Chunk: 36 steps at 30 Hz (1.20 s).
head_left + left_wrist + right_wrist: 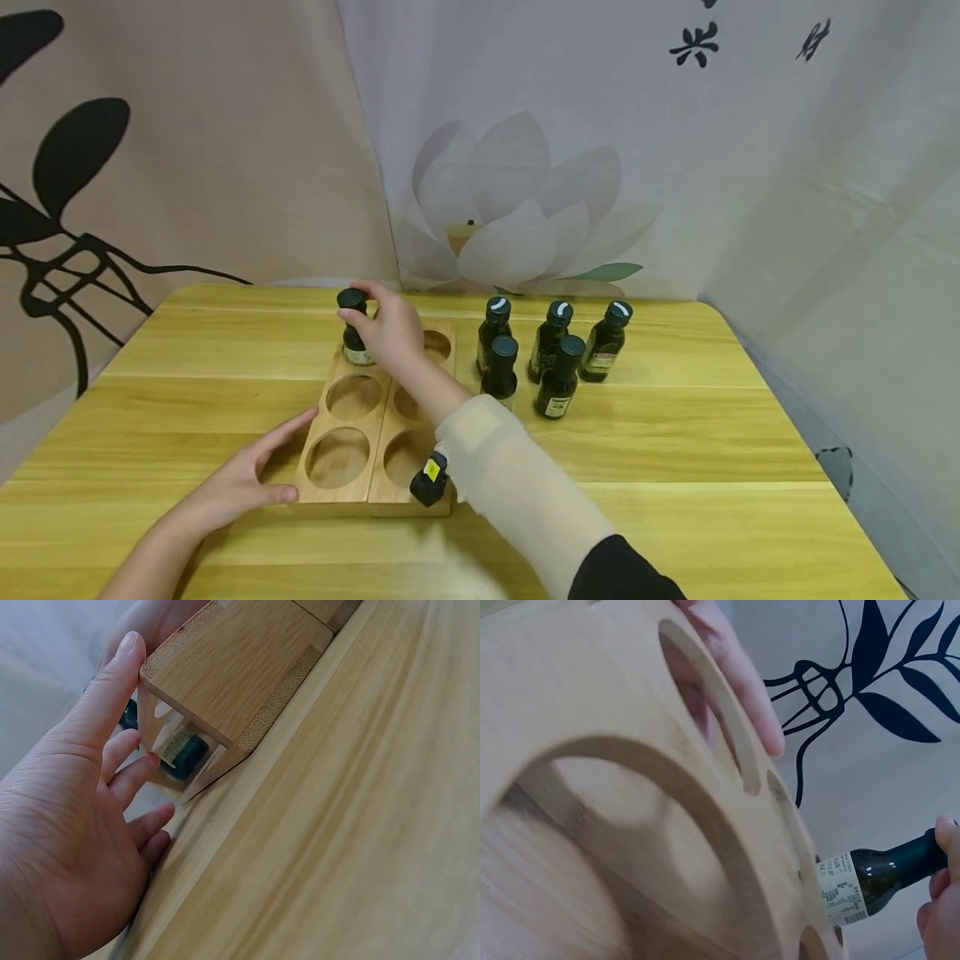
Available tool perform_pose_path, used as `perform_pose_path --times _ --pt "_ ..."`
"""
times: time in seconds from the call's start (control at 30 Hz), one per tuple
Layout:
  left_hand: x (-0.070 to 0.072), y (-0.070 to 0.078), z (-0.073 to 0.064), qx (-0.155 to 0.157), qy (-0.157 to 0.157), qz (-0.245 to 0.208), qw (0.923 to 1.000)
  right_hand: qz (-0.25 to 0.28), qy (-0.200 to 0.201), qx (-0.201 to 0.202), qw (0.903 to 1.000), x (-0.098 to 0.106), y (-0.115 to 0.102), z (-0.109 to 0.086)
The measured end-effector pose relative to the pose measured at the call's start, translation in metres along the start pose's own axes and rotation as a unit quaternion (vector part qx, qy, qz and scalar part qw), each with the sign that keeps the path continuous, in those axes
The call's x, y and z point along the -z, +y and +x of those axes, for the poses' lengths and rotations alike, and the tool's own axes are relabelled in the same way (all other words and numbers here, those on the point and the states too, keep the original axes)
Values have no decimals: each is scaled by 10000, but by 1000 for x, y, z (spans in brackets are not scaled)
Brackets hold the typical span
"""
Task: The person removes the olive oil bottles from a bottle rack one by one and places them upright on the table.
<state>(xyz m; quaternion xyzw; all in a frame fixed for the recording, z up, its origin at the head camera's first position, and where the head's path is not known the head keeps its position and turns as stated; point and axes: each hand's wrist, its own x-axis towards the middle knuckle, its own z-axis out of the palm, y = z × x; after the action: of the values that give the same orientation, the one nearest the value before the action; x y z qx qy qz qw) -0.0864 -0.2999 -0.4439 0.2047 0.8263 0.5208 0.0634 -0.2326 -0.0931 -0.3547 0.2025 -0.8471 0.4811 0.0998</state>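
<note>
My right hand (393, 329) pinches the dark cap of a small dark glass bottle (356, 337). That bottle stands upright at the far left hole of a wooden rack (337, 508), its lower end inside the hole. In the right wrist view the bottle (877, 881) shows a pale printed label, and fingertips hold its neck end. My left hand (232, 492) rests against the rack's near left side, fingers spread. In the left wrist view its thumb touches the rack's corner edge, and a bottle (184, 754) shows through the rack's open end.
Several dark bottles stand right of the rack: two nearer ones (501, 375) (557, 387) and three behind, including one bottle (603, 342) at the right. The wooden table (675, 500) ends at a printed curtain (525, 150). A black device (429, 482) sits at the right wrist.
</note>
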Motion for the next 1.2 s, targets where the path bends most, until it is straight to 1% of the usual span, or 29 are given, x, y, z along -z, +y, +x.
perform_pose_path --times 0.23,0.47,0.63,0.77,0.9,1.2 --pt "-1 1 0 52 1 -1 10000 -165 222 466 9985 7 -10 -1" --pt "-1 2 1 10 0 7 10000 -144 521 953 9940 21 -26 -2" --pt "-1 1 1 -7 9 30 10000 182 709 1340 9883 35 -37 -4" --pt "0 1 0 6 6 15 10000 502 745 1534 9841 49 -45 -6" --pt "0 0 0 -8 18 53 10000 763 708 1564 9822 63 -51 -10" --pt "0 1 0 149 38 70 9999 1414 591 1592 9753 101 -63 -19"
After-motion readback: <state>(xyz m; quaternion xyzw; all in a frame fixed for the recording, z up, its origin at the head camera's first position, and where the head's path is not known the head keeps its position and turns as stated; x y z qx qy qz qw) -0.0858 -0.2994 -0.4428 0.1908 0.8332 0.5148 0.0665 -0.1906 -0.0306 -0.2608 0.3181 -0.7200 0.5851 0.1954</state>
